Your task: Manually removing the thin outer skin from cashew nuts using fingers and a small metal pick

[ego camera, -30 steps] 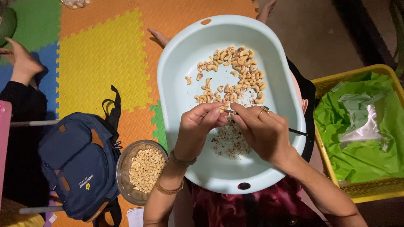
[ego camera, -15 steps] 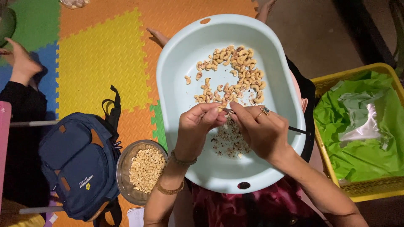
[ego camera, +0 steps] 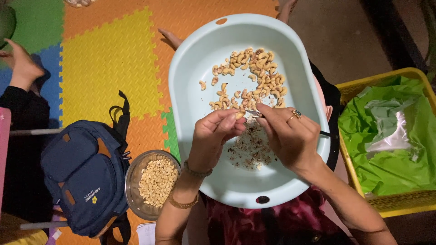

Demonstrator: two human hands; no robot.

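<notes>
Foam floor mat (ego camera: 109, 59) in orange, yellow, green and blue interlocking tiles fills the upper left of the frame. Centre frame, a pale blue oval plastic basin (ego camera: 195, 104) rests on the person's lap; its upper half holds a loose heap of unpeeled cashew kernels (ego camera: 256, 75), and its lower middle holds a scatter of brown skin flakes (ego camera: 252, 149). At the right edge, a yellow crate (ego camera: 415, 206) is lined with green plastic sheeting (ego camera: 390, 149). At lower left, a navy backpack (ego camera: 84, 174) lies on the mat, touching a round metal bowl (ego camera: 132, 181) of pale peeled cashews (ego camera: 156, 179), just beside the basin's left wall. Another person's hand (ego camera: 20, 66) shows at the far left edge.

Over the basin's centre, the left hand (ego camera: 211, 138) is closed in a pinch, thumb and fingertips gripping a single cashew (ego camera: 239, 115). The right hand (ego camera: 290, 136), wearing a ring, is closed around a small knife (ego camera: 254, 113), whose blade tip touches the pinched cashew while its dark handle end projects past the hand at right.
</notes>
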